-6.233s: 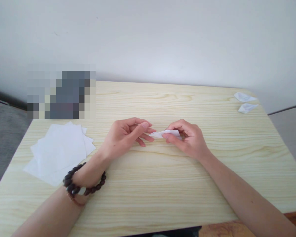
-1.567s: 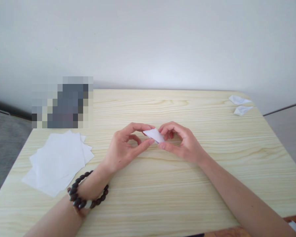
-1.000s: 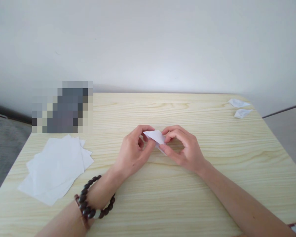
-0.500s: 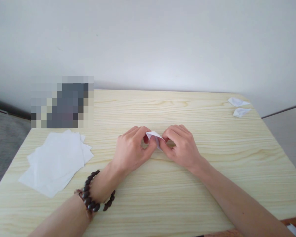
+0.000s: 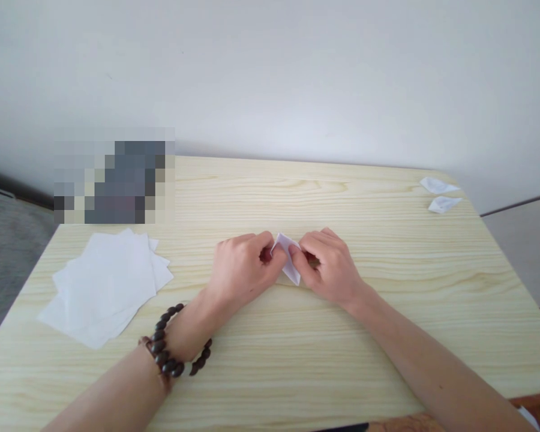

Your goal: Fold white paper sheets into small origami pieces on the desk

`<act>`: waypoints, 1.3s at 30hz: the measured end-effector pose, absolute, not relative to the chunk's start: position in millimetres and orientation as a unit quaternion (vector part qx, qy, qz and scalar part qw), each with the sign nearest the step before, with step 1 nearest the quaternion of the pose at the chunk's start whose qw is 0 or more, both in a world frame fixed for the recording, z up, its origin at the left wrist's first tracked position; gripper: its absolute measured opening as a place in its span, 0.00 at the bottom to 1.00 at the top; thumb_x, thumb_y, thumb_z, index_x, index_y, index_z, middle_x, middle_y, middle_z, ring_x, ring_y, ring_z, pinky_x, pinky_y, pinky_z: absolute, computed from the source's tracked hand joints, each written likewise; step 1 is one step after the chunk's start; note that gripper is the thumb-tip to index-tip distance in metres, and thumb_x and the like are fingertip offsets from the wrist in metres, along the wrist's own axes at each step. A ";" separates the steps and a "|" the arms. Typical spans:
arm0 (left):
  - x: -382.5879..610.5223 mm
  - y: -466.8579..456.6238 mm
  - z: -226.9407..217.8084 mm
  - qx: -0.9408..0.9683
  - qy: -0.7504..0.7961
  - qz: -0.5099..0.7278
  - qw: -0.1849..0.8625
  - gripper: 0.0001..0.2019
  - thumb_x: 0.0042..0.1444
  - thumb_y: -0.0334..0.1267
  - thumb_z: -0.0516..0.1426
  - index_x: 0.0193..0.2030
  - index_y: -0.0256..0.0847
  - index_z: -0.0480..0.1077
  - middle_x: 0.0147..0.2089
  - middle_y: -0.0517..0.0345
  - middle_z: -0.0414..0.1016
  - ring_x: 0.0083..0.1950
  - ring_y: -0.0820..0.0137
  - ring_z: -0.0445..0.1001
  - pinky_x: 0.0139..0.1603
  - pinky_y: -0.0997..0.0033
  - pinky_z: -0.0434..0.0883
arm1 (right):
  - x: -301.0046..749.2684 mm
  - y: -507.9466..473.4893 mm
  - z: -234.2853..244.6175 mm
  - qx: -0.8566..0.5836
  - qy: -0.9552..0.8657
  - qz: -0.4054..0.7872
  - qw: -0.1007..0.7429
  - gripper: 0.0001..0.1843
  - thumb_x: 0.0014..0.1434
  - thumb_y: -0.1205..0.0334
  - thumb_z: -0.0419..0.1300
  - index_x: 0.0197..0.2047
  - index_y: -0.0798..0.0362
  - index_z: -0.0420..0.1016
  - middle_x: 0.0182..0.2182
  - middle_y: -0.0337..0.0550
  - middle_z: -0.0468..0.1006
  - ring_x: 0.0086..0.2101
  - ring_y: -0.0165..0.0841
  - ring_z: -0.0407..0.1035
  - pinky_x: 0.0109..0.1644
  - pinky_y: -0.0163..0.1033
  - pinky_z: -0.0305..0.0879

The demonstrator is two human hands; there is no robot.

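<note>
Both hands meet at the middle of a light wooden table [image 5: 297, 360]. Between them is a small folded piece of white paper [image 5: 288, 258], standing on edge and tilted. My left hand [image 5: 242, 270], with a dark bead bracelet [image 5: 173, 351] on its wrist, pinches the paper's left side with curled fingers. My right hand [image 5: 328, 267] pinches the right side, thumb and forefinger pressed on the fold. Most of the paper is hidden by the fingers.
A loose stack of white paper sheets [image 5: 108, 285] lies at the table's left. Two small folded paper pieces [image 5: 441, 195] sit at the far right corner. A blurred-out dark object [image 5: 114, 180] stands at the back left, against a plain wall.
The hands have closed in on each other, fingers curling tighter. The paper has turned from lying long and flat to a steeper, more compact fold.
</note>
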State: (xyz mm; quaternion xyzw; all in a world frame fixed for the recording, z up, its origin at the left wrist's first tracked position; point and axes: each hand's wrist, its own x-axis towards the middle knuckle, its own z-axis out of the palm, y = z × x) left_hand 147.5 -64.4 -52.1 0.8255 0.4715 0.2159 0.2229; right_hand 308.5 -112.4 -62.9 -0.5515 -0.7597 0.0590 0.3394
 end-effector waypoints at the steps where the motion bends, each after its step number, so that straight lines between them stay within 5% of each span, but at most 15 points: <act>1: 147.8 -64.8 -51.2 0.827 0.475 0.206 0.221 0.15 0.53 0.41 0.51 0.19 0.40 0.54 0.17 0.65 0.57 0.21 0.76 0.53 0.26 0.72 0.48 | 308.7 -112.6 -62.7 -0.543 -0.763 0.068 0.345 0.17 0.61 0.67 0.51 0.22 0.51 0.55 0.18 0.34 0.63 0.22 0.28 0.56 0.33 0.37 0.52; 29: 143.8 -63.0 -55.0 0.866 0.424 0.191 0.183 0.18 0.58 0.41 0.49 0.19 0.40 0.56 0.17 0.64 0.57 0.20 0.76 0.53 0.25 0.72 0.49 | 317.2 -112.2 -62.8 -0.542 -0.784 0.111 0.282 0.19 0.62 0.66 0.52 0.19 0.52 0.57 0.16 0.34 0.62 0.21 0.27 0.56 0.33 0.37 0.53; 39: 141.8 -62.1 -51.1 0.863 0.420 0.184 0.213 0.09 0.53 0.37 0.51 0.23 0.40 0.65 0.19 0.64 0.65 0.21 0.76 0.59 0.26 0.74 0.54 | 315.5 -113.9 -62.0 -0.585 -0.728 0.138 0.330 0.14 0.59 0.65 0.53 0.22 0.51 0.59 0.17 0.34 0.64 0.21 0.28 0.58 0.30 0.35 0.55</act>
